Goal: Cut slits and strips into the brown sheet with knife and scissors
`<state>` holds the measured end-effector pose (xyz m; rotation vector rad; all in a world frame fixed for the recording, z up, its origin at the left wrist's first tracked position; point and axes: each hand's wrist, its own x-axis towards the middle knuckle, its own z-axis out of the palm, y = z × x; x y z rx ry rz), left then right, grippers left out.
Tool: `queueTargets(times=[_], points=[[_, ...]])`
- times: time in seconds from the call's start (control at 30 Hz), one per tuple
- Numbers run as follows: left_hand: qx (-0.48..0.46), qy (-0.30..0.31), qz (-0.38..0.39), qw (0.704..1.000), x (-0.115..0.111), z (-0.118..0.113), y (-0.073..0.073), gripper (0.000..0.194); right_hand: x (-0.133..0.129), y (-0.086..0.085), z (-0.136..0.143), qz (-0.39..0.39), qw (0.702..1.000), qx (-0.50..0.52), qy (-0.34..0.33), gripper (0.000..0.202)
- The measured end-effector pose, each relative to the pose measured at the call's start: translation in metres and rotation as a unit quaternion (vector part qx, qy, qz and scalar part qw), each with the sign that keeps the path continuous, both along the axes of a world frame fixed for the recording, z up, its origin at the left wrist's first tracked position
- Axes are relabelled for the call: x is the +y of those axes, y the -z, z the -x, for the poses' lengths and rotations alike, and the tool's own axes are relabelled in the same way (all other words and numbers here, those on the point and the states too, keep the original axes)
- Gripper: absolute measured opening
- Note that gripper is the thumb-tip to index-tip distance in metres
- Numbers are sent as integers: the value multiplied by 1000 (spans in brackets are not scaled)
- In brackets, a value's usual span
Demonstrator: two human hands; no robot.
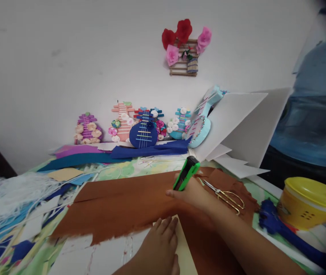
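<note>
My right hand (191, 193) is closed around a green and black utility knife (186, 173), held at a tilt over the brown sheet (123, 194). The knife's blade cannot be made out. My left hand (163, 240) lies with fingers stretched out on a cream-coloured strip of board (185, 248), pressing down at its far end. Partly under the left wrist is a white board (105, 254) with glue-like streaks, lying along the near edge of the brown sheet. Gold-handled scissors (226, 196) rest on the brown material, just right of my right hand.
Several instrument-shaped crafts, among them a blue one (143, 131), lean along the wall. White boards (231, 126) stand at the back right. On the right are a yellow tub (309, 202) and a blue glue gun (274, 221). White string and scraps (16, 206) cover the left.
</note>
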<state>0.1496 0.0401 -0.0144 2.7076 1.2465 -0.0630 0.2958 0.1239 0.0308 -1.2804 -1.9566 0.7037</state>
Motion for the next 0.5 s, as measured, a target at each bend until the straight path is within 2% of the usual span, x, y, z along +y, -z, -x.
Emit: queueTargets(times=[0.13,0.23,0.37,0.5], points=[[-31,19,8,999,8,5,11,48,-10,-16,1,-19,1000,-2,18,37],[-57,25,-10,998,5,9,8,49,-11,-14,2,9,999,-15,48,36],[-75,28,-10,997,0,15,1,51,-8,12,3,55,995,-8,83,32],[-98,22,-28,995,0,17,4,53,-7,45,0,61,991,67,99,28]])
